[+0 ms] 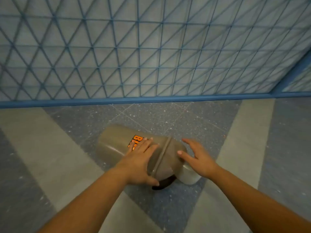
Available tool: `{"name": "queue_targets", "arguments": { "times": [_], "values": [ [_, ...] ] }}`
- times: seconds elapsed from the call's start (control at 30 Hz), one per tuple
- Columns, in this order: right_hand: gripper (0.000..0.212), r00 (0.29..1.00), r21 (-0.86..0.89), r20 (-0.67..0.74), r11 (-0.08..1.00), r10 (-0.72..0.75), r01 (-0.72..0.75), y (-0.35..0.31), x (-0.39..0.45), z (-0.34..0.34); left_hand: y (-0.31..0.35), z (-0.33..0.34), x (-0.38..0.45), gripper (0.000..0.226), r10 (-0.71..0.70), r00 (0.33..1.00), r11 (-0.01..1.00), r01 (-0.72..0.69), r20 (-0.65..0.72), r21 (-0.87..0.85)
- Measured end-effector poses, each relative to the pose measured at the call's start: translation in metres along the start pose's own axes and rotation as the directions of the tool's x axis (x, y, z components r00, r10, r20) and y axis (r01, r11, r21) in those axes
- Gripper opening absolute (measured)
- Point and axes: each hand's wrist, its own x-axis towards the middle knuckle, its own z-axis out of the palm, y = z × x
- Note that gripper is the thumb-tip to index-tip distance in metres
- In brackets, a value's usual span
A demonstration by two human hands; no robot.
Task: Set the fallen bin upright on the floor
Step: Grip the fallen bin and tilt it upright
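A brown-grey cylindrical bin [116, 140] lies on its side on the floor, its base pointing away to the left and its domed lid end toward me. An orange label with black letters shows on its upper side. My left hand [139, 162] lies flat on the bin near the lid seam, fingers spread over the label, thumb under the lid edge. My right hand [198, 157] is at the lid's right side with fingers apart, its thumb touching the lid. A pale flap [189, 175] and a dark opening [165, 183] show at the lid end.
A blue metal mesh fence [151, 47] with a blue base rail stands just beyond the bin. The floor [168, 118] is speckled dark grey tile with light grey diagonal bands on both sides.
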Motion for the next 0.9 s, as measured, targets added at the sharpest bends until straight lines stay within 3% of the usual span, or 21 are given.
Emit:
{"name": "queue_targets", "arguments": {
  "times": [0.17,0.33,0.47,0.6,0.8,0.9],
  "values": [
    [0.067,0.997,-0.020,0.001,0.996,0.082,-0.082,0.018,0.000,0.013,0.008,0.025,0.009,0.113,0.045,0.997,0.999,-0.045,-0.062,0.010],
    [0.069,0.990,0.030,0.015,0.989,0.141,-0.142,0.030,0.004,0.017,0.018,0.045,0.022,0.068,-0.091,0.966,0.991,0.064,-0.243,-0.115],
    [0.067,0.987,0.027,0.045,0.987,0.156,-0.157,0.038,0.000,0.020,0.022,0.058,0.030,0.045,-0.175,0.940,0.966,0.108,-0.292,-0.234],
    [0.050,0.988,0.075,0.057,0.986,0.146,-0.150,0.037,-0.004,0.020,0.027,0.067,0.035,0.013,-0.256,0.893,0.916,0.101,-0.371,-0.389],
    [0.039,0.981,0.192,0.087,0.964,0.172,-0.186,0.032,-0.001,0.023,0.034,0.069,0.042,0.009,-0.348,0.875,0.884,0.186,-0.336,-0.429],
    [0.028,0.980,0.241,0.107,0.952,0.168,-0.190,0.025,0.004,0.014,0.032,0.056,0.042,0.012,-0.358,0.861,0.864,0.160,-0.360,-0.477]
  ]
}}
